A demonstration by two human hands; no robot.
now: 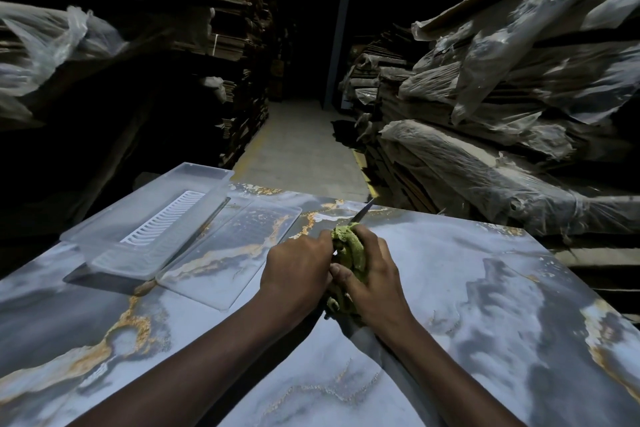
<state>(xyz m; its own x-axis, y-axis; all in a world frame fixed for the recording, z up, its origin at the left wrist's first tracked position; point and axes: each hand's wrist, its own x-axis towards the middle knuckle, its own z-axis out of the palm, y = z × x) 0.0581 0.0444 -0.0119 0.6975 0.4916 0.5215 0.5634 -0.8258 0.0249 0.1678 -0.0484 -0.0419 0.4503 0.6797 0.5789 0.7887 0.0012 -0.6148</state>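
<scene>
Knife (pixel 363 211): mid-tabletop (pixel 491 288), tip pointing far, handle apparently in curled left fingers (pixel 323 244). Cloth (pixel 350 251): green, bunched round blade, gripped by right fingers (pixel 372 239). Best wiped toward tip, fingers behind the edge

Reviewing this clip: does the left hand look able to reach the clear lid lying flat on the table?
Probably yes. The clear lid lies just left of the left hand with only bare table between; but that hand grips the green cloth around the knife, so it must let go first.
</scene>
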